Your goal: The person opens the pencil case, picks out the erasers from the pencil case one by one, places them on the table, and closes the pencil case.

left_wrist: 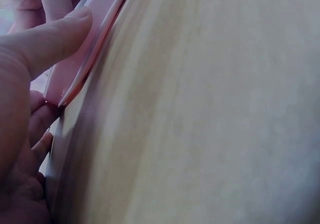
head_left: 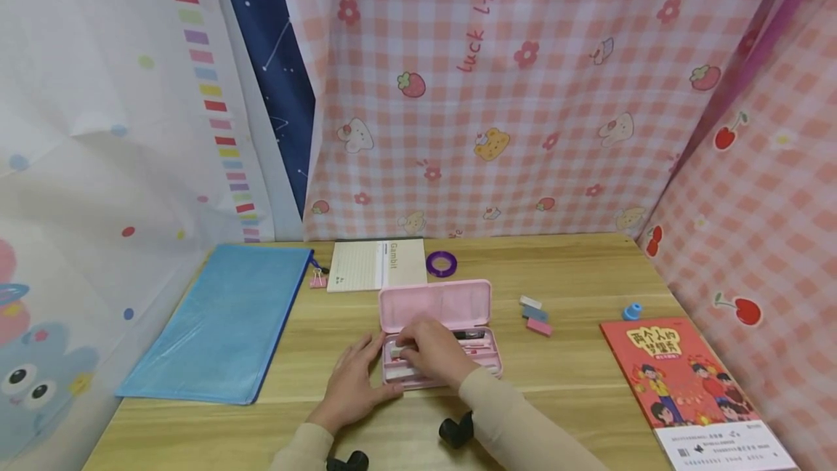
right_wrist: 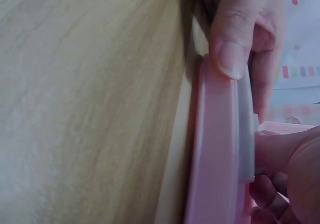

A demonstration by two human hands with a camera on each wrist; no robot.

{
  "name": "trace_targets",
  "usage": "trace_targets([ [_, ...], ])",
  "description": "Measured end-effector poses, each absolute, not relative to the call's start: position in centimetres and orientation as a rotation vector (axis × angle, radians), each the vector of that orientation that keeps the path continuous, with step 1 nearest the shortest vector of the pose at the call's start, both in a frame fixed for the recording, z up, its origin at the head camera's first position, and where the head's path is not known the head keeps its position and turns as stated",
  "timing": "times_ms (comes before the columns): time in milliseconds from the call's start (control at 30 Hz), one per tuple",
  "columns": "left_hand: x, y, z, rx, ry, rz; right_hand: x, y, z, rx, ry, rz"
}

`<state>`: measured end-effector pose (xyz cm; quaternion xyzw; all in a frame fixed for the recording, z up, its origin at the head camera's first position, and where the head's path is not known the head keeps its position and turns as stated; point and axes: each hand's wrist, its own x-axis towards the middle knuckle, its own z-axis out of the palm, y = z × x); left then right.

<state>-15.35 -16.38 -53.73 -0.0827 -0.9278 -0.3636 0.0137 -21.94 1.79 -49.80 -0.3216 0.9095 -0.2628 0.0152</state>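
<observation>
Table (head_left: 562, 362): wood-grained
Left edge: blue folder (head_left: 219, 325)
Far edge: notebook (head_left: 360, 265), purple ring (head_left: 429, 267)
Middle: pink case (head_left: 418, 304), small blocks (head_left: 535, 314)
Right edge: red book (head_left: 680, 376)

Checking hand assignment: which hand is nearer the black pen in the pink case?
Right. The right hand is over the pink case, just beside the black pen; the left hand is farther, at the case's left end.

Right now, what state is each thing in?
Pink pencil case: open
Left hand: touching case
Right hand: fingers inside case
Black marker: lying in case
Gambit notebook: closed, flat
Red book: closed, flat
Blue folder: lying flat
Purple tape roll: flat
Pink binder clip: unclear if shut
Three erasers: grouped
Small blue item: unclear
</observation>
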Motion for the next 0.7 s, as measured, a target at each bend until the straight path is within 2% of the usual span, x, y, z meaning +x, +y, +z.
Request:
trace_targets([
  [200, -15.3, -16.5, -53.8, -0.258, -2.888, -1.145, -20.9, 3.9, -48.7, -0.896, 2.869, -0.994],
  [533, -15.4, -16.6, -53.7, -0.222, -2.912, -1.142, -20.0, 12.5, -48.7, -0.515, 2.92, -1.224],
  [700, -15.3, -16.5, -53.7, -0.208, -2.918, -1.168, -20.1, 17.0, -49.4, -0.348, 2.973, -1.187],
])
